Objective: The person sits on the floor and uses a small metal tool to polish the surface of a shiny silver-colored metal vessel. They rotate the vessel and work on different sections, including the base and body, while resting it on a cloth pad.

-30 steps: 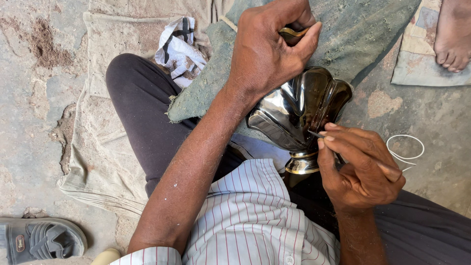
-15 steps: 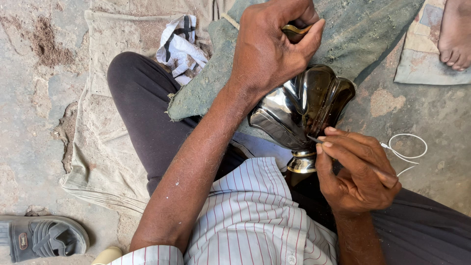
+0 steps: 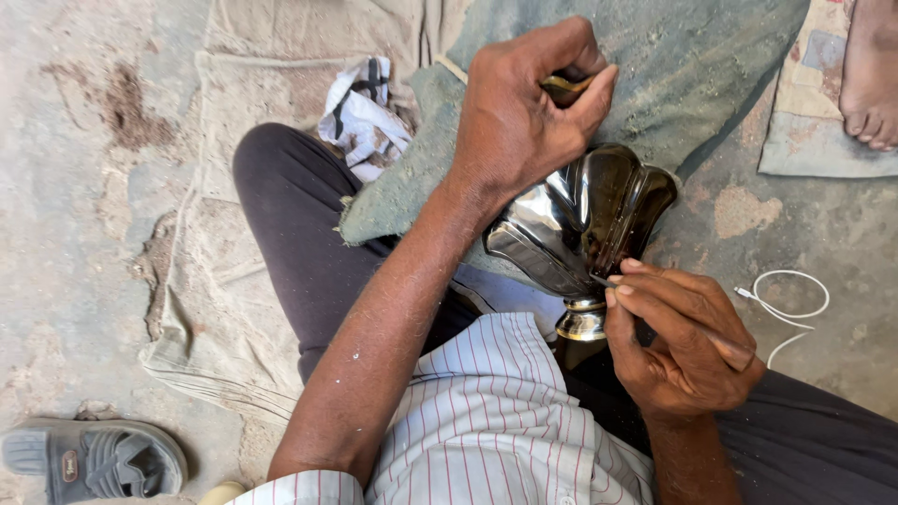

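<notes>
Seated worker, seen from above, with a polished metal vase (image 3: 575,229) lying across the lap, its lobed mouth pointing to the far right and its brass-coloured foot (image 3: 582,324) near the striped shirt (image 3: 496,421). Left hand (image 3: 524,108): fingers curled shut over the far rim of the vase, pinching a small brass-coloured piece (image 3: 564,89) between thumb and fingers. Right hand (image 3: 678,341): closed in a pen-like grip on a thin tool (image 3: 603,279), whose tip touches the vase wall just above the foot; the tool's handle end (image 3: 734,355) shows past the knuckles. Under and beyond the vase, a green cloth (image 3: 673,65) spreads over the knee. A crumpled white-and-black rag (image 3: 360,117) lies left of it on a tan sack (image 3: 253,140). Right, on the concrete floor, a white cable (image 3: 790,304); far right, another person's bare foot (image 3: 870,79) on a mat. Near left, a grey sandal (image 3: 94,460).
</notes>
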Action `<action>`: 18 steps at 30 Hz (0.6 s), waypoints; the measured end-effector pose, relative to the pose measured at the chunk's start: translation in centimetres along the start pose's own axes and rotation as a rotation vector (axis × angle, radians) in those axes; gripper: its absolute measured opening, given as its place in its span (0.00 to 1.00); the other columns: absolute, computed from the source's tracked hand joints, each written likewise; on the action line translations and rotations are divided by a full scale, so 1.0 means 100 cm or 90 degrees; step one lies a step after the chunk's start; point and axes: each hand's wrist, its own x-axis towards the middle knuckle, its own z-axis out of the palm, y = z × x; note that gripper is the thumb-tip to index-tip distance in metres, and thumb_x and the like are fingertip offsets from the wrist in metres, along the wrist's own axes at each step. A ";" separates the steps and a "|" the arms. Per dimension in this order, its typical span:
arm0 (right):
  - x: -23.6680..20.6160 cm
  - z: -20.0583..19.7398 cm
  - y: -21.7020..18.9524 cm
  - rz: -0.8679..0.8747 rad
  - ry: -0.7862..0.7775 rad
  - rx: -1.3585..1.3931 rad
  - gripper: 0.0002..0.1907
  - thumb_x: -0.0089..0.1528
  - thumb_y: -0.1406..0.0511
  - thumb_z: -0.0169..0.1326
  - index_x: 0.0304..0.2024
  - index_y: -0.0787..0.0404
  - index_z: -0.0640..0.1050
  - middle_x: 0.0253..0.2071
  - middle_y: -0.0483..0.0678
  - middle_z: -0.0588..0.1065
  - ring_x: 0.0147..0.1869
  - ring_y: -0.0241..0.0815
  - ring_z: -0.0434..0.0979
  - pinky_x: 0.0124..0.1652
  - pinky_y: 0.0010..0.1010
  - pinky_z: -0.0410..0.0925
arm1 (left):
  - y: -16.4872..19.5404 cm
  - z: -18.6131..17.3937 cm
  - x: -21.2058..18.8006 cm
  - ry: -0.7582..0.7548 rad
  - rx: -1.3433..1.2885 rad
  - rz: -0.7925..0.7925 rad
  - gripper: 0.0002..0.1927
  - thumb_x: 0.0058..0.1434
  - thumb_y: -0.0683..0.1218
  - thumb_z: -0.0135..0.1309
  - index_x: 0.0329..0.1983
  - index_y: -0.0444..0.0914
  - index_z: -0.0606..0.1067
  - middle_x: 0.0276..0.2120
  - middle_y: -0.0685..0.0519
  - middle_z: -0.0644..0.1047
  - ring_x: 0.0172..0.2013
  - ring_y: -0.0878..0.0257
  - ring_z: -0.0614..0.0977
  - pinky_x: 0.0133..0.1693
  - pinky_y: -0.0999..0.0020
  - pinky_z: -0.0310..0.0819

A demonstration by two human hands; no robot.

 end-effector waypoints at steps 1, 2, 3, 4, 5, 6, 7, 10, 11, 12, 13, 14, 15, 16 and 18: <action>0.000 0.000 0.000 0.001 0.002 -0.006 0.10 0.62 0.76 0.66 0.43 0.63 0.79 0.41 0.53 0.81 0.49 0.46 0.85 0.49 0.31 0.78 | 0.001 0.000 0.000 -0.005 0.001 -0.013 0.10 0.64 0.42 0.64 0.31 0.37 0.73 0.25 0.55 0.78 0.25 0.70 0.81 0.29 0.69 0.74; 0.000 0.001 0.001 0.001 0.007 -0.014 0.10 0.61 0.77 0.65 0.41 0.64 0.79 0.40 0.53 0.81 0.48 0.47 0.85 0.48 0.34 0.78 | 0.001 0.000 0.000 -0.007 0.004 -0.018 0.10 0.64 0.42 0.63 0.31 0.37 0.73 0.25 0.55 0.79 0.25 0.70 0.81 0.29 0.69 0.74; -0.001 0.001 0.002 0.002 0.012 -0.021 0.10 0.59 0.78 0.65 0.39 0.64 0.79 0.39 0.54 0.81 0.47 0.49 0.85 0.48 0.37 0.78 | 0.002 -0.001 0.000 -0.009 0.007 -0.024 0.10 0.64 0.43 0.63 0.31 0.37 0.74 0.25 0.55 0.79 0.25 0.70 0.81 0.28 0.69 0.74; -0.002 0.002 0.004 0.017 0.024 0.029 0.09 0.61 0.78 0.64 0.41 0.64 0.79 0.40 0.54 0.81 0.46 0.47 0.85 0.47 0.34 0.79 | 0.002 -0.001 0.000 -0.013 0.010 -0.030 0.10 0.64 0.43 0.63 0.31 0.37 0.74 0.25 0.55 0.80 0.24 0.70 0.80 0.28 0.69 0.73; -0.004 0.004 0.007 0.031 0.037 0.080 0.09 0.63 0.77 0.63 0.43 0.63 0.79 0.42 0.53 0.81 0.46 0.45 0.86 0.47 0.31 0.81 | 0.002 0.000 0.001 -0.023 0.008 -0.057 0.09 0.64 0.44 0.62 0.31 0.37 0.75 0.25 0.55 0.80 0.23 0.69 0.80 0.26 0.69 0.72; -0.006 0.005 0.009 0.044 0.051 0.133 0.09 0.65 0.77 0.62 0.44 0.62 0.79 0.43 0.53 0.81 0.46 0.43 0.86 0.46 0.28 0.82 | 0.003 0.001 0.002 -0.032 0.005 -0.082 0.09 0.65 0.45 0.61 0.30 0.38 0.76 0.24 0.55 0.81 0.22 0.69 0.79 0.25 0.69 0.71; -0.008 0.004 0.012 0.097 0.099 0.161 0.09 0.64 0.77 0.61 0.44 0.62 0.79 0.43 0.54 0.81 0.46 0.43 0.86 0.44 0.27 0.82 | 0.003 0.000 0.003 -0.041 0.004 -0.105 0.09 0.65 0.45 0.60 0.30 0.38 0.77 0.24 0.55 0.81 0.21 0.69 0.79 0.23 0.69 0.70; -0.013 0.001 0.027 0.184 0.209 0.258 0.07 0.67 0.79 0.59 0.44 0.65 0.79 0.42 0.58 0.81 0.48 0.46 0.86 0.44 0.28 0.81 | 0.007 -0.010 0.000 0.007 -0.002 -0.151 0.09 0.70 0.49 0.55 0.38 0.39 0.79 0.30 0.54 0.82 0.29 0.70 0.84 0.30 0.73 0.83; -0.013 -0.002 0.035 0.171 0.222 0.296 0.06 0.70 0.80 0.59 0.45 0.67 0.79 0.43 0.60 0.81 0.48 0.47 0.86 0.48 0.31 0.82 | 0.010 -0.015 -0.006 0.024 0.011 -0.191 0.10 0.71 0.49 0.54 0.41 0.39 0.79 0.30 0.54 0.82 0.28 0.70 0.83 0.30 0.72 0.83; -0.014 -0.004 0.040 0.174 0.232 0.327 0.06 0.71 0.81 0.58 0.46 0.69 0.79 0.43 0.61 0.80 0.48 0.48 0.86 0.50 0.33 0.82 | 0.016 -0.021 -0.013 0.040 0.024 -0.230 0.11 0.71 0.50 0.53 0.43 0.38 0.79 0.30 0.54 0.82 0.28 0.70 0.83 0.30 0.72 0.82; -0.016 -0.006 0.044 0.177 0.243 0.358 0.06 0.73 0.82 0.58 0.47 0.70 0.79 0.43 0.61 0.80 0.49 0.49 0.86 0.53 0.35 0.82 | 0.022 -0.027 -0.021 0.054 0.037 -0.271 0.12 0.71 0.51 0.52 0.45 0.38 0.79 0.30 0.54 0.82 0.27 0.69 0.82 0.30 0.71 0.82; -0.018 -0.010 0.047 0.197 0.247 0.378 0.06 0.72 0.82 0.56 0.47 0.71 0.79 0.43 0.61 0.80 0.48 0.49 0.86 0.53 0.36 0.82 | 0.028 -0.033 -0.029 0.050 0.027 -0.307 0.13 0.71 0.51 0.52 0.44 0.37 0.80 0.28 0.54 0.81 0.27 0.69 0.81 0.31 0.70 0.81; -0.020 -0.011 0.048 0.209 0.250 0.396 0.07 0.72 0.82 0.56 0.47 0.70 0.79 0.42 0.60 0.80 0.48 0.49 0.86 0.53 0.36 0.82 | 0.033 -0.040 -0.035 0.047 0.017 -0.344 0.14 0.72 0.52 0.52 0.44 0.36 0.80 0.27 0.54 0.80 0.27 0.69 0.80 0.33 0.70 0.80; -0.022 -0.012 0.049 0.220 0.253 0.414 0.07 0.72 0.82 0.55 0.47 0.70 0.79 0.42 0.60 0.80 0.48 0.49 0.86 0.53 0.36 0.83 | 0.037 -0.047 -0.038 0.045 0.007 -0.379 0.16 0.73 0.52 0.52 0.43 0.36 0.81 0.26 0.54 0.79 0.27 0.68 0.79 0.34 0.70 0.79; -0.023 -0.007 0.046 0.221 0.257 0.450 0.07 0.72 0.82 0.56 0.46 0.69 0.79 0.42 0.59 0.80 0.47 0.48 0.86 0.53 0.36 0.82 | 0.042 -0.058 -0.041 -0.013 -0.059 -0.401 0.15 0.71 0.52 0.53 0.44 0.35 0.80 0.27 0.55 0.79 0.29 0.69 0.77 0.35 0.71 0.77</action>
